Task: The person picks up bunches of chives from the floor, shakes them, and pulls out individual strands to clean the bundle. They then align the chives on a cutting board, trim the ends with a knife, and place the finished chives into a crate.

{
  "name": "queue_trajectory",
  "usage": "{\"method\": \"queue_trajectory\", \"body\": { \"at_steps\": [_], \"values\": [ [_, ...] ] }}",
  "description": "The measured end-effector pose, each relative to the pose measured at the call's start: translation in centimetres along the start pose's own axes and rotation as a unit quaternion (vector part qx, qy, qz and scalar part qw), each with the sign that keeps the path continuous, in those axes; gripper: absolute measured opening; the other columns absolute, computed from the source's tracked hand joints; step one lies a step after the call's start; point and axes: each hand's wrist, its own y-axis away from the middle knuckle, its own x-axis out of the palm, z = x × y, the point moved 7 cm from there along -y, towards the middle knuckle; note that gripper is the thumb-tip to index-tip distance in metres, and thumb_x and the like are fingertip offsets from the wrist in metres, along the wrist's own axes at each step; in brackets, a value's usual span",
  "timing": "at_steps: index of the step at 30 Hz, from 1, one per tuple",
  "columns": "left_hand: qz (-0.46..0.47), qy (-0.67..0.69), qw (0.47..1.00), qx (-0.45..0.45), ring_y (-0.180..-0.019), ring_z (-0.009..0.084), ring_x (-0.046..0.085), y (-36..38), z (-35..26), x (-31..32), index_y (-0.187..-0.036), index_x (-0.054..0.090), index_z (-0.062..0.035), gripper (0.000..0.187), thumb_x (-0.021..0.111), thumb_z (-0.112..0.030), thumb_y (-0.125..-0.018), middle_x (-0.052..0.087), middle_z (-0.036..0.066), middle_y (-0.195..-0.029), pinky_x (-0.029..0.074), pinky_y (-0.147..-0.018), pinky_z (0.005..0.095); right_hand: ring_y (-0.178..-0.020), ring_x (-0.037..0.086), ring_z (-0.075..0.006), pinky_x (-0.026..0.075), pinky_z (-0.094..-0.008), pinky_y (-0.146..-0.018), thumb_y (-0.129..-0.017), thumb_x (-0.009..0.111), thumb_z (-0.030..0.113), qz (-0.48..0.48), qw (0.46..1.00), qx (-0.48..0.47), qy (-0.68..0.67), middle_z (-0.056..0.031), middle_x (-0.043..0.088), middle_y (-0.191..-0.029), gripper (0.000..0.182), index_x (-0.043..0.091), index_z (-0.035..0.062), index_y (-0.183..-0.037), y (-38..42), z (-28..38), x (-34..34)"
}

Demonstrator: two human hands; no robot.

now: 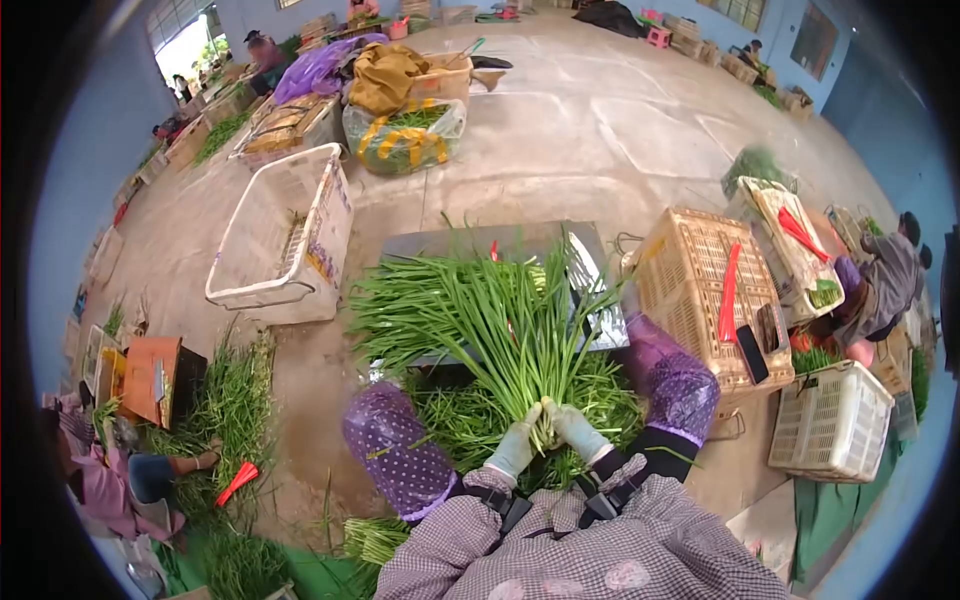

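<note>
My left hand point(514, 449), in a pale glove, is closed around the pale stem ends of a bunch of chives point(540, 378). Close beside it, my gloved right hand point(578, 432) also grips those stem ends. The long green leaves fan out away from me, over a dark board point(410, 243) where more chives point(405, 310) lie in a pile. Loose greens point(455, 420) fill the space between my knees, under both hands. Red strips show partly among the leaves on the board.
An upturned tan crate point(690, 260) at my right bears red ties point(729, 295) and a phone point(751, 354). A white crate point(285, 290) stands front left. Greens point(235, 400) lie on the floor at left, near a seated person point(120, 470). Another person point(885, 275) sits at right.
</note>
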Motion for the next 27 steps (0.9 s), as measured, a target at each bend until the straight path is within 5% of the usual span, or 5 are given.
{"method": "queue_trajectory", "body": {
  "at_steps": [12,17,19,23,27],
  "values": [
    [0.205,-0.005,0.974,-0.094,-0.107,0.0247,0.069,0.3,0.0,3.4,-0.15,0.045,0.0027,0.059,0.058,-0.033,-0.106,0.065,0.014,-0.135,0.057,-0.098,0.0423,-0.066,0.073,-0.0272,0.058,-0.0365,-0.07,-0.096,0.048,0.074,0.199,0.978,0.065,0.013,-0.0113,0.078,-0.083,0.079,0.076,0.0019,-0.077,2.9,0.9,-1.3],
    [0.054,-0.01,0.997,-0.059,-0.117,0.0296,0.069,0.6,-0.9,3.5,-0.142,0.055,0.0042,0.048,0.068,-0.011,-0.098,0.069,0.017,-0.129,0.056,-0.105,0.0403,-0.076,0.074,-0.0278,0.058,-0.0398,-0.076,-0.092,0.049,0.079,0.199,0.941,-0.063,0.268,-0.0125,0.075,-0.08,0.08,0.076,0.0041,-0.091,4.1,4.8,-3.8],
    [0.029,-0.038,0.999,-0.024,-0.105,0.0249,0.072,-0.1,-0.5,1.9,-0.133,0.062,0.0036,0.037,0.068,-0.011,-0.099,0.074,0.016,-0.117,0.061,-0.092,0.0341,-0.077,0.072,-0.031,0.058,-0.0403,-0.074,-0.098,0.044,0.074,0.325,0.914,0.133,0.205,-0.0112,0.074,-0.085,0.073,0.071,0.0058,-0.102,4.4,7.0,-8.2],
    [0.019,-0.112,0.993,0.018,-0.081,0.0135,0.07,0.5,-1.7,3.4,-0.121,0.065,0.0011,0.024,0.069,-0.01,-0.099,0.076,0.01,-0.104,0.057,-0.066,0.0236,-0.08,0.072,-0.0297,0.057,-0.0401,-0.076,-0.098,0.056,0.064,-0.193,0.977,-0.052,0.08,-0.0142,0.074,-0.089,0.06,0.073,0.0059,-0.101,-2.0,8.0,-16.4],
    [0.009,-0.126,0.991,0.035,-0.077,0.0136,0.066,0.5,-1.5,3.0,-0.117,0.068,0.0018,0.02,0.069,-0.007,-0.099,0.075,0.009,-0.101,0.056,-0.071,0.0248,-0.096,0.072,-0.0359,0.055,-0.0426,-0.087,-0.094,0.066,0.053,-0.175,0.984,-0.031,0.031,-0.0175,0.076,-0.102,0.05,0.074,0.0054,-0.106,-9.0,9.0,-16.3]
  ]
}}
